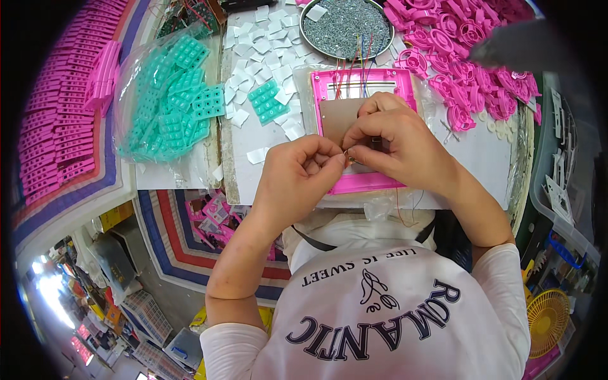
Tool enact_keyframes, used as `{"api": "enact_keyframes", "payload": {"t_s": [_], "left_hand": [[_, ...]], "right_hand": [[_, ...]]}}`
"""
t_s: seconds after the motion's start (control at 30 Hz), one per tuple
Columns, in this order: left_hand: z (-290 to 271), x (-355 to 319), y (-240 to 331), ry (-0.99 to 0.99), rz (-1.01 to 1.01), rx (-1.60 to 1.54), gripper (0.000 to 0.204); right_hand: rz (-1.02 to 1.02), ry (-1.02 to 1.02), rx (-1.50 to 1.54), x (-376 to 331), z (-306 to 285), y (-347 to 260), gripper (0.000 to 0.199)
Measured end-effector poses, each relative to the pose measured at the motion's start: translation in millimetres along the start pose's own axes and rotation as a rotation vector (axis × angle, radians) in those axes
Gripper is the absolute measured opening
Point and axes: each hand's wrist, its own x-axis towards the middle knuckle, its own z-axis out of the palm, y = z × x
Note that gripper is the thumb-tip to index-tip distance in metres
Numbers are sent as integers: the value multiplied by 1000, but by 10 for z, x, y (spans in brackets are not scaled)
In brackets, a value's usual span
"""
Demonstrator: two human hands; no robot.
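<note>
Left hand [303, 172], right hand [391, 140]: both pinched on one tiny part [349, 159], kind unclear; beneath, one pink rectangular plastic frame [362, 184].

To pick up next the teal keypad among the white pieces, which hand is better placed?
Probably the left hand: the teal keypad lies left of the pink frame, nearer to it than to the right hand, which is over the frame. Both hands look busy there now.
</note>
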Motion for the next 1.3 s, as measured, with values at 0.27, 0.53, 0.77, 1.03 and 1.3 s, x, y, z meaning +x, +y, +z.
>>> {"api": "enact_keyframes", "payload": {"t_s": [0.27,0.53,0.77,1.03,1.3], "left_hand": [[-10,-6,-1,-3,-4,-16,11],[45,5,-44,18,28,-105,9],[239,33,-36,60,158,-144,7],[316,21,41,84,250,-7,6],[346,-16,75,121,265,61,5]], "right_hand": [[43,-8,-37,6,-10,-61,15],[-232,243,-439,-184,113,-146,22],[-38,285,-75,-317,93,-180,20],[93,342,40,-392,80,-188,16],[232,357,256,-399,123,-221,13]]}}
